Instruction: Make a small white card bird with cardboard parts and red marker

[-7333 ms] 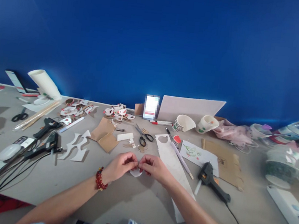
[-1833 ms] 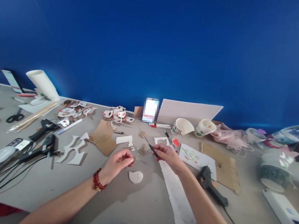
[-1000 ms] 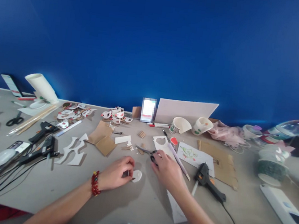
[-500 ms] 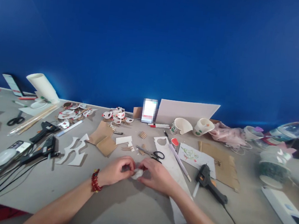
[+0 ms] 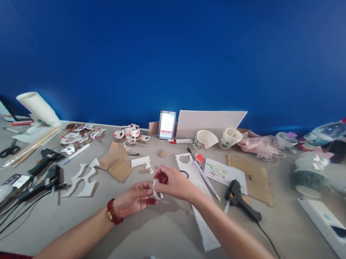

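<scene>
Between my two hands, above the grey table, is a small white paper piece (image 5: 157,193) with a curved outline. My left hand (image 5: 137,197), with a red bead bracelet on the wrist, pinches it from the left, palm turned partly up. My right hand (image 5: 173,183) grips the same piece from above and the right; its fingers hide much of it. Just behind the right hand, a black scissors handle (image 5: 184,174) shows in part. Small white and brown scraps (image 5: 146,170) lie beyond my hands, beside a white cut paper piece (image 5: 140,161).
A black glue gun (image 5: 240,200) with its cord lies right of my arm; two more glue guns (image 5: 50,177) lie left. Behind are folded brown cardboard (image 5: 119,169), several bird cutouts (image 5: 131,134), paper cups (image 5: 205,140) and a lit phone (image 5: 166,125). A power strip (image 5: 327,228) sits far right.
My right hand has risen and turned over the white piece, covering most of the scissors. My left hand has rolled palm-up with its fingers more extended. The view has shifted slightly.
</scene>
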`<state>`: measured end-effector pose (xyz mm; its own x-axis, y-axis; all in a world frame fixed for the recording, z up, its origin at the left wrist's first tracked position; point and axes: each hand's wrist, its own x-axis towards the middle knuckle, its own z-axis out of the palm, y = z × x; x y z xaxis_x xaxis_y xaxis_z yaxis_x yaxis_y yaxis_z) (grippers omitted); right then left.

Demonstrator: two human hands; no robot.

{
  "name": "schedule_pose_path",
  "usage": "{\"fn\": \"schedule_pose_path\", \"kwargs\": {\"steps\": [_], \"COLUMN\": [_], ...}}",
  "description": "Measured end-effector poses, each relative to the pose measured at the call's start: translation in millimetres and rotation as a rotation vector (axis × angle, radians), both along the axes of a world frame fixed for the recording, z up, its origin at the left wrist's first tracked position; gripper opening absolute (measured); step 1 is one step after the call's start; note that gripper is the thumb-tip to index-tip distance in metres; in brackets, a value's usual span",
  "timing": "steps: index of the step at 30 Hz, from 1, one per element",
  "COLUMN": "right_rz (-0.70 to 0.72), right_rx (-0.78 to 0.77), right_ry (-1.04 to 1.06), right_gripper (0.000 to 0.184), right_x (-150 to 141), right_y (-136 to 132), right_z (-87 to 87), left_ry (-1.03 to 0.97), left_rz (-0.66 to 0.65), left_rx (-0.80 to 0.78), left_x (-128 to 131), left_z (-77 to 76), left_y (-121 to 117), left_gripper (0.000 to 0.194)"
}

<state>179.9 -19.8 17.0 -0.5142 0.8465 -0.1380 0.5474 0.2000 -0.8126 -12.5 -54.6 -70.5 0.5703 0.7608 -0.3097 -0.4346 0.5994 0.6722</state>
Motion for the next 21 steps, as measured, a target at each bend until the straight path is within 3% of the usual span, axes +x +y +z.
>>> {"fn": "schedule_pose_path", "kwargs": {"steps": [6, 13, 21], "right_rz": [-0.024, 0.005, 0.048], "right_rx": [-0.044, -0.281, -0.428], "right_ry": [0.081, 0.376, 0.537], "right_gripper": [0.014, 0.015, 0.019], "right_x": [-4, 2, 12], "right_y": [2, 4, 8], "right_z": [3.8, -7.0, -21.9], "left_ry": [-0.041, -0.007, 0.084], "left_rz": [0.0, -0.011, 0.02], "left_rx": [0.067, 0.123, 0.266], "left_x": [0, 3, 7], "left_z": [-1.6, 1.0, 12.7], "left_y": [0, -2, -1], "left_gripper": [0.024, 0.02, 0.022]}}
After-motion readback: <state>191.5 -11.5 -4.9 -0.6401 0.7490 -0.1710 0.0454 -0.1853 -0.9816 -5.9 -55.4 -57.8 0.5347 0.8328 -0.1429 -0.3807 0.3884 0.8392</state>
